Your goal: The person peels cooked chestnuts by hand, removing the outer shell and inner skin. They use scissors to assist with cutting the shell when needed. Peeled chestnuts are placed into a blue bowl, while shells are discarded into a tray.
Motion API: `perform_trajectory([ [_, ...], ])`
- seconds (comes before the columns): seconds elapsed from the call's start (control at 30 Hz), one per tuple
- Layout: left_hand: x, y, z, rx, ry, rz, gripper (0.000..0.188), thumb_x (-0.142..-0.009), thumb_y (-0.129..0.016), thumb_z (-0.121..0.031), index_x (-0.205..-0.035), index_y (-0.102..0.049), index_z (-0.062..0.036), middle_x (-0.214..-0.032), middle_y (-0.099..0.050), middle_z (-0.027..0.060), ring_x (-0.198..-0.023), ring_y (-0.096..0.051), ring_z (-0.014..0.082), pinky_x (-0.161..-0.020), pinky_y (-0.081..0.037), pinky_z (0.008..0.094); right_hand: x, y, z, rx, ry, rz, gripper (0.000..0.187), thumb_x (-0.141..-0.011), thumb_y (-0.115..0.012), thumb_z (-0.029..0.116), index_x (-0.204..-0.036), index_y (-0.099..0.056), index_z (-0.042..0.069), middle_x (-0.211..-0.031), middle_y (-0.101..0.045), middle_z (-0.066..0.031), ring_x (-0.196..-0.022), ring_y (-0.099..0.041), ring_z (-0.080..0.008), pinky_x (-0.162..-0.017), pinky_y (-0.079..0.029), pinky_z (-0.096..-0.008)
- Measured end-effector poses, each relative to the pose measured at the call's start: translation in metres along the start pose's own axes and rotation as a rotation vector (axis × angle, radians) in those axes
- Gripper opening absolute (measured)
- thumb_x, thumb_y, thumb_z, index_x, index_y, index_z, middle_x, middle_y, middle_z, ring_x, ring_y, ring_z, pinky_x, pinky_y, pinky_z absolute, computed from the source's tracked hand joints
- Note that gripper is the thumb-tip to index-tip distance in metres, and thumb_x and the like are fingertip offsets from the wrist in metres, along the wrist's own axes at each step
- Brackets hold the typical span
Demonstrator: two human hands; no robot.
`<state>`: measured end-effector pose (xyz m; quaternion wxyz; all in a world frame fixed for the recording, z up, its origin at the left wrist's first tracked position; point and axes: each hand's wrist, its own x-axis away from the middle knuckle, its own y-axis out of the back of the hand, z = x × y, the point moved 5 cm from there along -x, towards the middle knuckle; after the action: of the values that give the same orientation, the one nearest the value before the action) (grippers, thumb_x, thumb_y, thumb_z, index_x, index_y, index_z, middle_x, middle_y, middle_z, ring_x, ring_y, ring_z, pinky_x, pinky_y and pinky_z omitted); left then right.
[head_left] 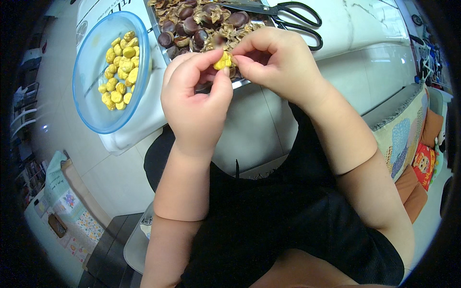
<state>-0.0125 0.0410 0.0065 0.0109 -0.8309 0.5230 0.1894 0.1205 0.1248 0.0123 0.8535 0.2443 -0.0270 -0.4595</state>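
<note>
Over the near edge of a metal tray point(154, 30), my left hand point(196, 98) pinches a yellow peeled chestnut point(224, 61) between thumb and forefinger. The thumb and forefinger of my right hand point(282, 62) close on the right edge of that same chestnut, where a bit of brown skin shows. Whole brown chestnuts point(190, 26) and torn shells point(218, 24) fill the tray. To the left of my hands stands a clear blue bowl point(91, 62) with several yellow peeled chestnuts point(124, 65) in it.
Black-handled scissors point(298, 18) lie across the tray's far right corner, handles reaching onto the white marbled table point(357, 29). A sofa with a patterned throw point(401, 132) is at the right. At the lower left is a floral-covered piece of furniture point(79, 211).
</note>
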Motion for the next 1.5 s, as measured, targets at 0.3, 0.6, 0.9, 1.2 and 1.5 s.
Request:
perform_trajectory([
  [0.3,0.000,-0.006,-0.013,-0.245,-0.201,0.037,0.026,-0.070,-0.066,0.007,-0.095,-0.067,-0.0010,-0.089,-0.060,0.0095,-0.074,-0.060,0.0173,-0.066,-0.052,0.0262,0.001,0.002,0.005,0.209,0.058,-0.047,0.012,-0.071,-0.066,0.015,-0.071,-0.065,0.004,-0.068,-0.063,-0.0128,-0.064,-0.063,-0.0286,-0.061,-0.051,-0.0357],
  [0.6,0.001,-0.005,-0.004,-0.005,-0.017,0.019,0.026,-0.074,-0.064,0.008,-0.099,-0.065,0.0011,-0.092,-0.060,0.0085,-0.079,-0.060,0.0133,-0.070,-0.052,0.0237,0.000,0.004,0.001,0.174,0.042,-0.058,0.012,-0.071,-0.067,0.014,-0.071,-0.063,0.003,-0.066,-0.061,-0.0128,-0.063,-0.062,-0.0276,-0.059,-0.051,-0.0351],
  [0.9,0.003,-0.002,0.014,0.422,0.306,0.056,0.028,-0.085,-0.062,0.002,-0.113,-0.059,0.0047,-0.103,-0.064,0.0094,-0.087,-0.062,0.0134,-0.079,-0.052,0.0248,-0.001,0.007,-0.007,0.041,-0.124,-0.015,0.011,-0.077,-0.066,0.011,-0.081,-0.068,0.001,-0.075,-0.067,-0.0126,-0.066,-0.066,-0.0215,-0.062,-0.053,-0.0303],
  [1.2,0.003,-0.006,0.012,0.439,0.359,0.065,0.028,-0.084,-0.061,0.006,-0.112,-0.060,0.0049,-0.101,-0.061,0.0069,-0.086,-0.059,0.0095,-0.076,-0.049,0.0211,0.000,0.005,-0.003,-0.116,-0.052,-0.014,0.013,-0.080,-0.067,0.012,-0.086,-0.070,0.001,-0.075,-0.067,-0.0097,-0.067,-0.065,-0.0153,-0.063,-0.052,-0.0276],
  [1.5,0.003,-0.005,0.008,0.243,0.208,0.079,0.025,-0.080,-0.061,0.009,-0.104,-0.064,0.0048,-0.105,-0.056,0.0071,-0.086,-0.058,0.0083,-0.075,-0.048,0.0186,0.001,0.000,-0.010,-0.133,-0.132,0.083,0.007,-0.084,-0.065,0.005,-0.088,-0.067,-0.001,-0.073,-0.064,-0.0022,-0.065,-0.060,-0.0064,-0.059,-0.049,-0.0207],
])
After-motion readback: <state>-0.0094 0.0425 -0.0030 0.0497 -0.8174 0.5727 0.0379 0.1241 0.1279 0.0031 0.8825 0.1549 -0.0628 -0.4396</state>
